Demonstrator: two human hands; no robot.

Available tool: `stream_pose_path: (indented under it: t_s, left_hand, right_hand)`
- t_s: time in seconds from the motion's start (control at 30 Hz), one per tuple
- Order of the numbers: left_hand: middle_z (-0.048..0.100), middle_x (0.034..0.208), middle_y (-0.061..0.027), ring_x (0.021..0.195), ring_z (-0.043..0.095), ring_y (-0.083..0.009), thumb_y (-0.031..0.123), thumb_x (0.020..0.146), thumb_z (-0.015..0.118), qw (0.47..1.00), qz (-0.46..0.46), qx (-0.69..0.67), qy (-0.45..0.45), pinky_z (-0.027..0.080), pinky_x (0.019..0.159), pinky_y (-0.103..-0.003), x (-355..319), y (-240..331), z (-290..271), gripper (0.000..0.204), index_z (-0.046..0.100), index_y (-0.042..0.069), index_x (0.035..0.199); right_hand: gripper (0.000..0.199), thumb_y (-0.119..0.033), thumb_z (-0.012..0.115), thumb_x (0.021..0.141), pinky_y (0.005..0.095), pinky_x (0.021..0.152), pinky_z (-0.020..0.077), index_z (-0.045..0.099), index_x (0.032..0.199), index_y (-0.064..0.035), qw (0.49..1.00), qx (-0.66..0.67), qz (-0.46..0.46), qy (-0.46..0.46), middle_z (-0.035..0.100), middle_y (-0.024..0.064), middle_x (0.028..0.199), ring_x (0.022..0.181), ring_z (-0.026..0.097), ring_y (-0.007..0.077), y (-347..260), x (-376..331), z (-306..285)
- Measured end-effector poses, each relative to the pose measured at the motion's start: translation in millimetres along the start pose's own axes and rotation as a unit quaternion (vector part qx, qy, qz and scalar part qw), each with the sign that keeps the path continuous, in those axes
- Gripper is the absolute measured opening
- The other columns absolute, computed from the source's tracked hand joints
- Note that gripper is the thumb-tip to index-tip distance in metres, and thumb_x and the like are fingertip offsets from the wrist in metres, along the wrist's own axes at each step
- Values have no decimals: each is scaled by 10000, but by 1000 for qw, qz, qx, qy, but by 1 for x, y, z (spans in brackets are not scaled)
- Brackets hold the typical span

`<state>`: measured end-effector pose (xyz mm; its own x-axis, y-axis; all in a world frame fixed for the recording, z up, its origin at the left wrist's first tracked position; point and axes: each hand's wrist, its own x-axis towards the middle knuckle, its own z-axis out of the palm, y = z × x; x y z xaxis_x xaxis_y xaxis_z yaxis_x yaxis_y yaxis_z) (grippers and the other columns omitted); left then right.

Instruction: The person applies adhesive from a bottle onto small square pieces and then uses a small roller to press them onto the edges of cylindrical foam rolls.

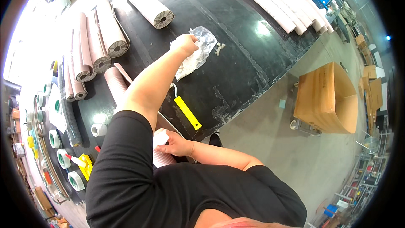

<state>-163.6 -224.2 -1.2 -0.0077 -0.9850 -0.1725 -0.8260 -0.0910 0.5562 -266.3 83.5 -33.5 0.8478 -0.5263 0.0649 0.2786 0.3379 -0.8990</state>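
Head view, looking down over a black-sleeved shoulder onto a long black table (236,29) that runs from lower left to upper right of the frame.

Left hand (184,44): upper centre, arm stretched out, fingers closed on a crumpled clear plastic bag (201,50) lying on the table. Small pale pieces (218,49) lie loose just right of the bag.

Right hand (177,145): lower centre, close to the body, fingers wrapped around a pale pink roll (160,150) with a white end; most of the roll is hidden by the arm and shirt.

Yellow-handled roller tool (187,112): on the table between the two hands, handle pointing toward the lower right.

Rolled pinkish-grey mats (99,44): several, grouped at upper left; one further single roll (152,10) at upper centre.

White ribbed rolls (282,4): a row at upper right, lying side by side.

Tape rolls with green cores (63,158): lined along the table edge at far left and lower left. Beside them a yellow holder (85,164) carrying a red-tipped item. Small white roll (99,129) near them.

Open cardboard box (327,99): on the grey floor, right of the table, well apart from both hands.
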Motion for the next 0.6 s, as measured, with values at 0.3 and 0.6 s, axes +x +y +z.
stream_pose_path:
  t_s: [0.3,0.6]
  left_hand:
    - [658,1196,-49,1066,594,-135,125,908,662,867,-49,-492,-58,446,887,-294,-64,-3,-51,287,660,51,1185]
    - [554,1266,-84,1179,534,-215,-241,697,493,827,142,-531,118,411,1037,-327,-253,-104,-37,405,709,38,896]
  right_hand:
    - [313,-136,671,926,314,979,445,565,1207,-47,1000,18,1,10,645,51,1128,1073,589,141,0,2,1]
    - [247,-68,687,886,293,887,501,615,1120,-31,993,83,44,65,683,38,1016,960,628,121,-8,9,13]
